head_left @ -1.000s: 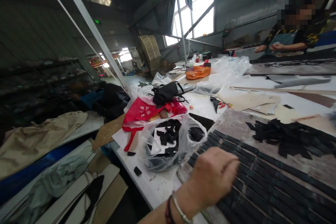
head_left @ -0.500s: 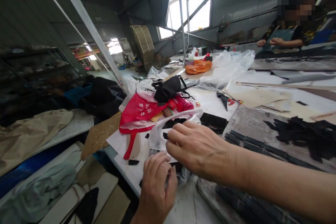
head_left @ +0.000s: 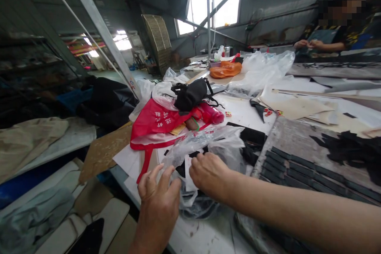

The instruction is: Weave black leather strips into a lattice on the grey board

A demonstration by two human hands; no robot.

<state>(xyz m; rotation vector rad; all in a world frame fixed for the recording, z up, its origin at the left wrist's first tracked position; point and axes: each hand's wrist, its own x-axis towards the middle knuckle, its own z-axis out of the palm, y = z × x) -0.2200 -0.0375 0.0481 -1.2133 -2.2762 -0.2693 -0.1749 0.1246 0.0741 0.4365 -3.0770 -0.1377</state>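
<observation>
A clear plastic bag (head_left: 205, 208) with black pieces inside lies on the white table (head_left: 208, 236). My right hand (head_left: 210, 172) reaches over the bag's opening, its fingers closed on a white card (head_left: 189, 172). At the bag's left side is my left hand (head_left: 159, 196), fingers apart and bent, with nothing held in it. Behind the bag rests a red bag (head_left: 157, 121) with white lettering, and a black pouch (head_left: 192, 94) sits on top of its far side.
To the right, a grey board (head_left: 276, 139) carries rows of black strips (head_left: 300, 168) and a heap of black scraps (head_left: 354, 152). An orange bag (head_left: 225, 70) lies farther back. Across the table is a person in an apron (head_left: 326, 36). Cloth and boards fill the lower left.
My left hand has moved left, off the bag, and its fingers have spread. The white card now shows at my right hand's fingers. The plastic bag's opening looks wider.
</observation>
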